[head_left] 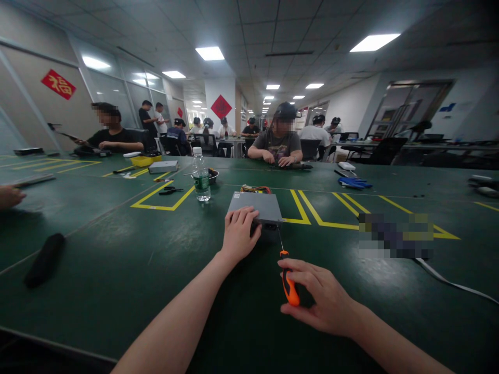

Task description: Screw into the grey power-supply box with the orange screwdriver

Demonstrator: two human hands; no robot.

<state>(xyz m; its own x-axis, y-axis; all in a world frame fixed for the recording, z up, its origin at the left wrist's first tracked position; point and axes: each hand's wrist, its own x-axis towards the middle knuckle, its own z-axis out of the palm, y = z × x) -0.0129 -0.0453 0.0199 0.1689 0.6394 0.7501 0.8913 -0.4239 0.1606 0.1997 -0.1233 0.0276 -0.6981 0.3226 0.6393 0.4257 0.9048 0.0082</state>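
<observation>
A grey metal computer power supply (260,203) lies on the green table in front of me, a bundle of coloured cables (255,189) coming out of its far side. My left hand (240,231) grips its near left corner, fingers over the top and thumb at the near face. In my right hand (315,293) is a screwdriver (289,285) with an orange and black handle, held by the fingers. Its thin shaft points up and away, the tip at the near right corner of the power supply. Whether the tip sits in a screw is too small to tell.
A water bottle (201,176) stands left of the power supply, beside a metal bowl (212,176). Yellow tape (171,208) marks the green table (136,270). A black object (44,259) lies left, blue gloves (354,183) farther right. A person (278,137) works opposite.
</observation>
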